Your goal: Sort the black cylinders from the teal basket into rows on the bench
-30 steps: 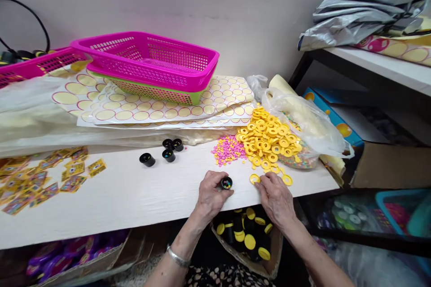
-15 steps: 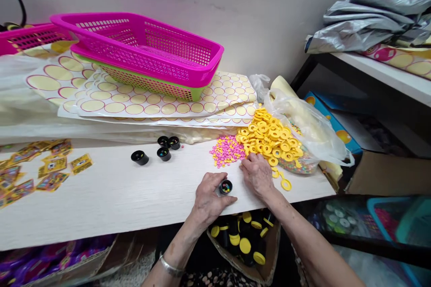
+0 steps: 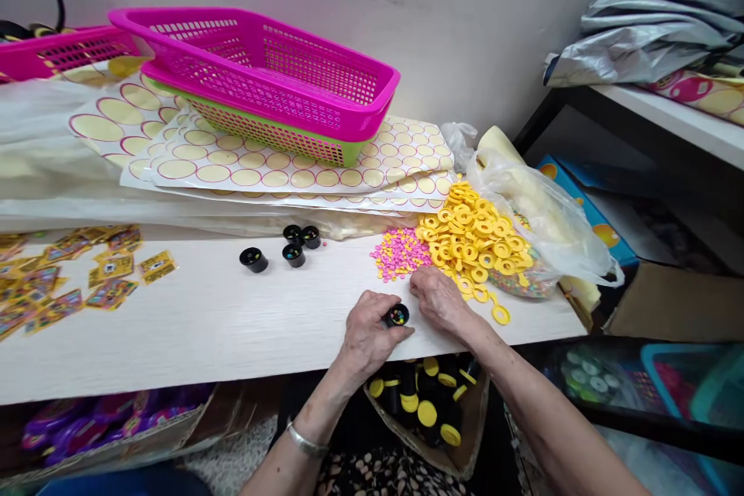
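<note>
My left hand [image 3: 366,335] is closed around a small black cup [image 3: 397,316] with coloured beads inside, at the front edge of the white table [image 3: 221,325]. My right hand [image 3: 440,301] lies just right of it, fingers curled and pinched at the near edge of the pink and yellow bead heap [image 3: 398,252]. What the fingertips hold is hidden. A pile of yellow rings [image 3: 473,240] lies behind my right hand, and one ring [image 3: 501,315] lies apart.
Three more black cups [image 3: 294,246] stand mid-table. Stickers [image 3: 70,275] lie scattered at left. Stacked pink and green baskets [image 3: 261,85] rest on label sheets [image 3: 291,170]. A plastic bag [image 3: 540,225] sits at right. A box of yellow-capped black cups [image 3: 424,411] is below the table.
My right hand moved left from the loose yellow rings to the edge of the bead heap, closer to the cup. The left hand kept its hold on the cup.
</note>
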